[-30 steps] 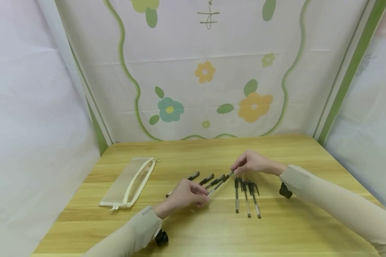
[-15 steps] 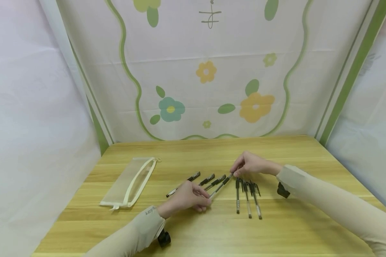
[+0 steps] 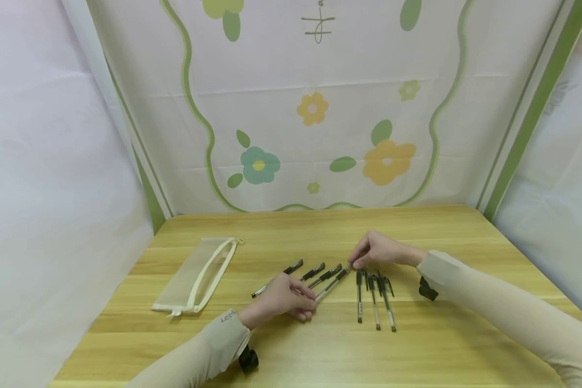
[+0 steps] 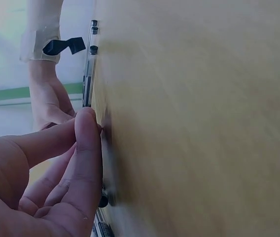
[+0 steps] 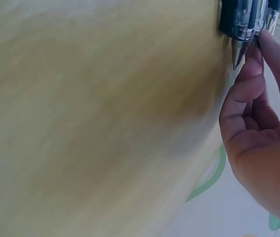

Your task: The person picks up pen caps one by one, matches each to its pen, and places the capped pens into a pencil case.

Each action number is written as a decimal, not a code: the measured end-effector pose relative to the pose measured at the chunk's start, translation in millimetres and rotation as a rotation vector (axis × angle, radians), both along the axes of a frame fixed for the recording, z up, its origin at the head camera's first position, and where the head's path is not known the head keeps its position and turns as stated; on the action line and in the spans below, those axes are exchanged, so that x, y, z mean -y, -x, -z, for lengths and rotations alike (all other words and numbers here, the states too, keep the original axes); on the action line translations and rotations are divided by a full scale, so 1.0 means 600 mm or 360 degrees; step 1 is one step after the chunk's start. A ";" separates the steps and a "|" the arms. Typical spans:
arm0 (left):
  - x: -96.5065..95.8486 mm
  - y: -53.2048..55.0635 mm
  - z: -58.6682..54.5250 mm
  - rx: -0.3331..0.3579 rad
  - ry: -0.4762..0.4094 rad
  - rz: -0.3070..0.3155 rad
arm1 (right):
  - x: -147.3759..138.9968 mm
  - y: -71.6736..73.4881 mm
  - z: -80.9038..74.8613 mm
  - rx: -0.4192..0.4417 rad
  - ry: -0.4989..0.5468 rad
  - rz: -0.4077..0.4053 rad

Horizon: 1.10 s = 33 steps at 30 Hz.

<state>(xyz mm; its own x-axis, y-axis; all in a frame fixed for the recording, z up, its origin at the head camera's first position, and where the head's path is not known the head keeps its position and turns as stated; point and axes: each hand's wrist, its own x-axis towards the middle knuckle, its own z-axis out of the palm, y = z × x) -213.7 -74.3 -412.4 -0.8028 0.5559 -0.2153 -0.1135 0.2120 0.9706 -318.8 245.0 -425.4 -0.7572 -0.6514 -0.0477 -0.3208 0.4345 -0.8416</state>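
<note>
A black-gripped clear gel pen (image 3: 333, 284) lies slanted between my two hands. At its near end, my left hand (image 3: 282, 297) pinches it with thumb and fingertips; the left wrist view shows thumb and index finger (image 4: 86, 140) pressed together. My right hand (image 3: 382, 251) pinches the pen's far end between thumb and index finger. To the left, several similar pens (image 3: 293, 266) lie slanted side by side, some partly hidden by my left hand. Beside the right hand, several more pens (image 3: 360, 307) point towards me; pen tips (image 5: 238, 49) show close by in the right wrist view.
A cream mesh zip pouch (image 3: 181, 277) lies at the left of the wooden table (image 3: 300, 355), its zip side gaping. Behind the table's far edge hangs a white flowered cloth (image 3: 271, 108). White sheets (image 3: 68, 161) hang at both sides.
Both hands keep their pinch on the same pen. Its far end and the right hand have come slightly nearer and lower. The other pens and the pouch stay put.
</note>
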 end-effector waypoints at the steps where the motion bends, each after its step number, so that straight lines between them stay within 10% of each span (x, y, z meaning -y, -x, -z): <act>1: 0.000 0.000 0.000 0.0002 0.0000 -0.0005 | 0.000 0.000 0.000 0.0005 0.0004 0.0002; 33: -0.001 -0.004 0.005 -0.0007 0.0008 -0.0063 | 0.000 -0.001 0.000 0.0051 -0.0013 0.0077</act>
<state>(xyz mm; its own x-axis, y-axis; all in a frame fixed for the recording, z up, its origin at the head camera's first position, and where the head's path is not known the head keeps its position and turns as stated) -211.3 -73.9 -415.6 -0.8252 0.5226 -0.2145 -0.1176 0.2125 0.9701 -318.2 244.8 -425.4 -0.7859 -0.6134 -0.0779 -0.2719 0.4559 -0.8475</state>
